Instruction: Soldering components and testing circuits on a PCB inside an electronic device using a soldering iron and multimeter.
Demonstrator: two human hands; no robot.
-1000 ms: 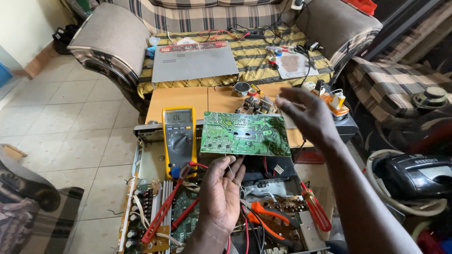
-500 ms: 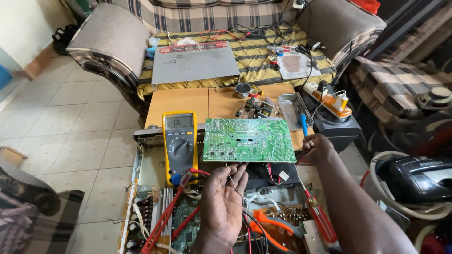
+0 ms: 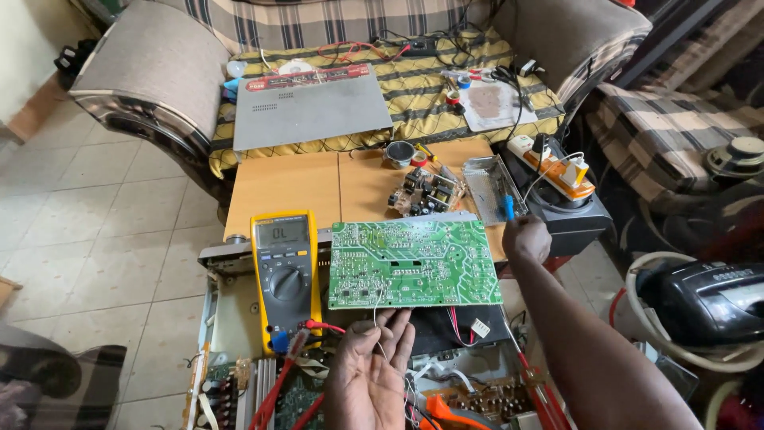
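My right hand (image 3: 525,237) has its grip on the right edge of the green circuit board (image 3: 414,263), tilted up over the open chassis (image 3: 239,318) beside the yellow multimeter (image 3: 285,271), my left hand (image 3: 372,374) supports it underneath with released fingers, and probing is not yet begun.

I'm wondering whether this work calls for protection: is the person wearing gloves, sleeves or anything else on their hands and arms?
No. Both hands are bare: the left hand and the right hand show no gloves. No ring, watch or wrist strap can be made out. The right forearm is uncovered as far as the picture's edge, with no sleeve in view.
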